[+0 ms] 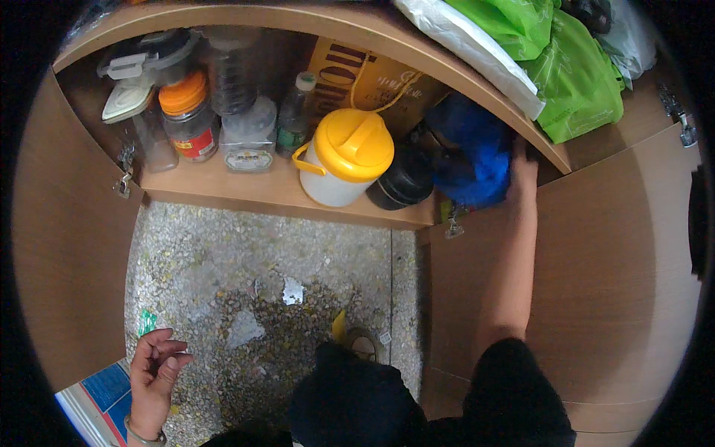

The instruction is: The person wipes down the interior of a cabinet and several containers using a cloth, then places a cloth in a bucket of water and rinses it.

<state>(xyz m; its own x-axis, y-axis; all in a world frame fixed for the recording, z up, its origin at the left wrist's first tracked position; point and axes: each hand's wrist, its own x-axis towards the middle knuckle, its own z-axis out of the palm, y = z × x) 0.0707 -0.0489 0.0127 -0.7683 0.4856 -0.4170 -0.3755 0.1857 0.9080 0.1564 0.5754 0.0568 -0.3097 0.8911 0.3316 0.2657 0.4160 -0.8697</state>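
My right hand (523,167) reaches into the right end of an open wooden cabinet, against the right side of a blue bundle (483,162); its fingertips are hidden in shadow, so a grip cannot be made out. Left of the bundle are a black round container (403,177) and a white jug with a yellow lid (346,156). My left hand (159,360) hangs over the floor at lower left, fingers loosely curled and apart, holding nothing. Further left on the shelf stand a plastic bottle (293,120), a clear container (248,137) and a jar with an orange lid (189,117).
Cabinet doors stand open at left (72,240) and right (586,268). Green bags (581,84) and a white packet (475,50) lie on the upper surface. A yellow paper bag (385,84) stands behind the jug. Scraps lie on the speckled floor (184,257).
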